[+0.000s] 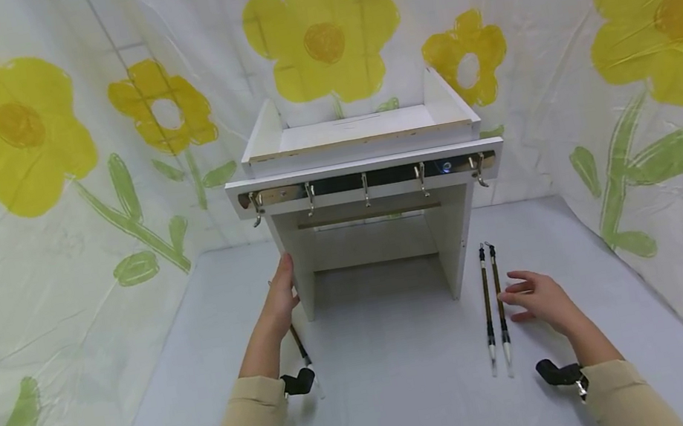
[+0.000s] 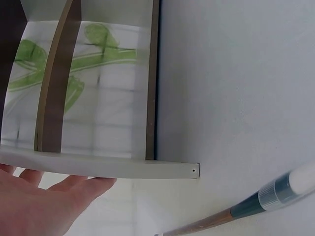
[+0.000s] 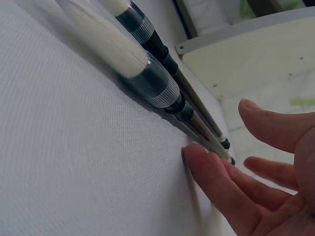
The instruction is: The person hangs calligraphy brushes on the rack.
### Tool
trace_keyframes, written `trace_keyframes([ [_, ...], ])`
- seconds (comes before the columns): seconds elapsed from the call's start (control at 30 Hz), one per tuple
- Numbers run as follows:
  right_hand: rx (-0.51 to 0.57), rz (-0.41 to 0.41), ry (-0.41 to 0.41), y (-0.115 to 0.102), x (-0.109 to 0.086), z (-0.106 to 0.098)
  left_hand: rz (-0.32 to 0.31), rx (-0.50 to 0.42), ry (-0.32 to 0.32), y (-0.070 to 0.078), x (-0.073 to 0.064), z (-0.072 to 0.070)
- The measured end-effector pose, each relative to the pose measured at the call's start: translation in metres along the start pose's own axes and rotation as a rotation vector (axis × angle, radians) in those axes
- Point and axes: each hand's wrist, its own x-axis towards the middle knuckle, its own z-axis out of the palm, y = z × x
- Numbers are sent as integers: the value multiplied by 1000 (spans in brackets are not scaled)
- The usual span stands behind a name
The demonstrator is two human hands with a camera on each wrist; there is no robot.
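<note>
A white wooden rack [image 1: 358,150] with a row of metal hooks stands on the table. My left hand [image 1: 278,305] rests against the outer face of its left side panel [image 2: 123,168], fingers extended along the board. A writing brush [image 1: 299,344] lies beside that panel, partly hidden by the left arm. To the rack's right are two more brushes, side by side: an inner brush [image 1: 485,294] and an outer brush [image 1: 496,274], white bristles toward me. My right hand [image 1: 542,301] hovers at the outer brush, fingers loosely bent and spread, fingertips beside its handle [image 3: 199,125] without gripping it.
The grey-white table [image 1: 406,398] extends in front of the rack. An open-topped tray section [image 1: 354,128] forms the rack's upper part. Behind and around hangs a white curtain [image 1: 204,40] with yellow flowers. Each wrist carries a black camera mount [image 1: 558,373].
</note>
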Motion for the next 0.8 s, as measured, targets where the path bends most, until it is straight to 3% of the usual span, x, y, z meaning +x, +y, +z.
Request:
trace_keyframes([
  [0.3, 2, 47, 34, -3, 6, 8, 2, -3, -10, 2, 0, 0],
  [0.8, -128, 84, 59, -7, 13, 14, -11, -1, 7, -3, 2, 0],
])
